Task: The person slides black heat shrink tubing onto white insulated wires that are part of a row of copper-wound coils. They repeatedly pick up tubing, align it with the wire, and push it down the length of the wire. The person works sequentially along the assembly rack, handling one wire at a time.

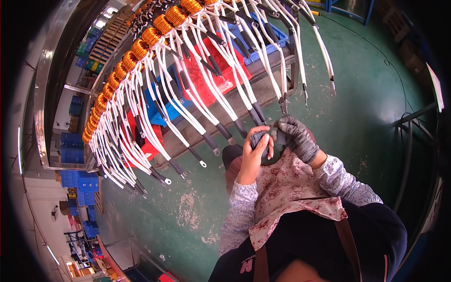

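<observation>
Both hands meet at chest height above the green floor (366,94). The bare left hand (256,150) has its fingers clenched round a small dark part (260,138), thumb on top. The gloved right hand (295,136) pinches the same part from the other side, fingers closed on it. Just beyond hangs a row of copper coils (141,49) with white leads (197,94), over red bins (211,77) and blue bins (270,35).
</observation>
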